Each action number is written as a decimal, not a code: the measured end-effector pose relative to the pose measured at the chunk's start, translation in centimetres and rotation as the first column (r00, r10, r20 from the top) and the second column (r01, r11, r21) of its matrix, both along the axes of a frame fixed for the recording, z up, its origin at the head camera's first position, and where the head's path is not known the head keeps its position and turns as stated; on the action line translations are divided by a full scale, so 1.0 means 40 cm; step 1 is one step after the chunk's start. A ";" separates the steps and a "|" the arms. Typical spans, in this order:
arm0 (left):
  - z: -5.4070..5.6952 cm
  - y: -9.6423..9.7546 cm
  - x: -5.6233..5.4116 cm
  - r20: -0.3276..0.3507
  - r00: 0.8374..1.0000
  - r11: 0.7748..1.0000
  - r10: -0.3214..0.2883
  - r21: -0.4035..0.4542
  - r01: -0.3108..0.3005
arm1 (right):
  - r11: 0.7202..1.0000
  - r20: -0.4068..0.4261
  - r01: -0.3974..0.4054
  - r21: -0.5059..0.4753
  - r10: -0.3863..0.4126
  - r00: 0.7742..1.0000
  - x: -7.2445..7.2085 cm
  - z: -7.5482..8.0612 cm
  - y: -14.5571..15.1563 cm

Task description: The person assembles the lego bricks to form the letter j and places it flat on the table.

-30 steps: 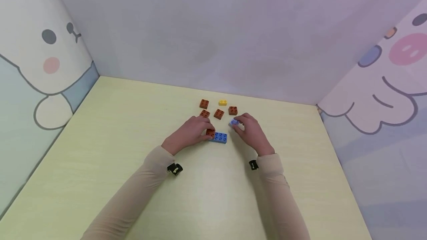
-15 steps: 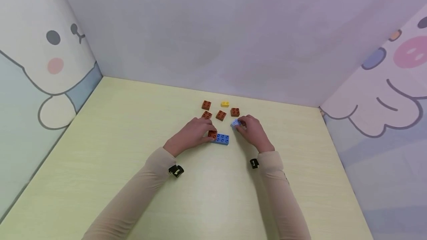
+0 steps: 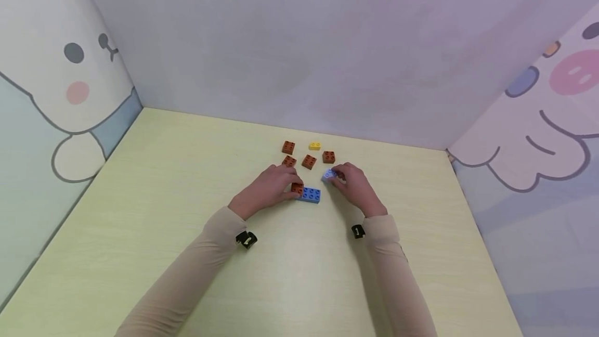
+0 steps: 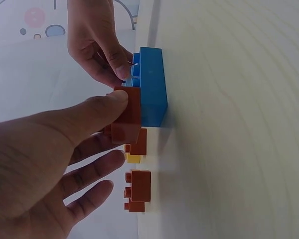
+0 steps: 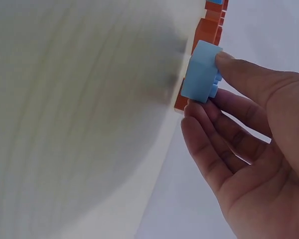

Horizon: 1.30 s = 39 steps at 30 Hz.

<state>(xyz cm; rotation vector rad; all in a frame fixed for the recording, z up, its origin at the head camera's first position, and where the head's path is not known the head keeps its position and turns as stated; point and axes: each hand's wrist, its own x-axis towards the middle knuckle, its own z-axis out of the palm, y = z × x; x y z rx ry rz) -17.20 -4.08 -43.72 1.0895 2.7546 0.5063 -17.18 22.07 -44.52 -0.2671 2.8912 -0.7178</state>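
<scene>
My left hand (image 3: 269,186) pinches a reddish-brown toy brick (image 4: 127,119) between thumb and fingers. That brick sits over the left end of a longer blue brick (image 3: 311,195) on the table; the blue studs to its right are bare. In the left wrist view the blue brick (image 4: 153,84) lies beyond the brown one. My right hand (image 3: 353,186) pinches a light blue brick (image 5: 202,72) by its edges, thumb on the near side, just behind and right of the long blue brick.
Behind the hands lie several loose reddish-brown bricks, among them one at the right (image 3: 329,157) and one in the middle (image 3: 309,161). A small yellow brick (image 3: 315,145) lies farthest back, near the grey wall (image 3: 290,56). Patterned side walls bound the table (image 3: 187,139).
The right fingers have shifted on the light blue brick, leaving more of its studs showing. The left hand keeps its grip on the brown brick. The head view has shifted slightly.
</scene>
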 end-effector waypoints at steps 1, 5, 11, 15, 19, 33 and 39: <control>0.000 -0.001 0.000 0.002 1.000 1.000 0.002 0.002 -0.002 | 1.000 -0.004 -0.009 -0.005 0.009 1.000 0.003 0.002 0.001; 0.002 -0.002 0.001 0.003 1.000 1.000 0.007 0.010 -0.007 | 0.999 -0.016 -0.042 -0.025 0.041 0.999 0.014 0.010 0.003; 0.000 -0.003 -0.001 0.007 1.000 1.000 0.005 0.016 -0.005 | 0.992 -0.036 -0.107 -0.059 0.105 0.994 0.034 0.023 0.002; -0.002 -0.003 -0.001 0.005 1.000 1.000 0.007 0.014 -0.007 | 0.988 -0.037 -0.137 -0.073 0.135 0.990 0.046 0.036 -0.003; -0.003 -0.003 -0.002 0.009 1.000 1.000 0.008 0.018 -0.009 | 0.984 -0.038 -0.160 -0.073 0.157 0.987 0.056 0.042 -0.004; -0.005 -0.003 -0.005 0.009 1.000 1.000 0.010 0.015 -0.010 | 0.965 -0.008 -0.247 -0.084 0.247 0.969 0.078 0.041 -0.014; -0.008 -0.007 -0.006 0.012 1.000 1.000 0.011 0.020 -0.012 | 0.960 -0.014 -0.260 -0.106 0.260 0.966 0.080 0.043 -0.018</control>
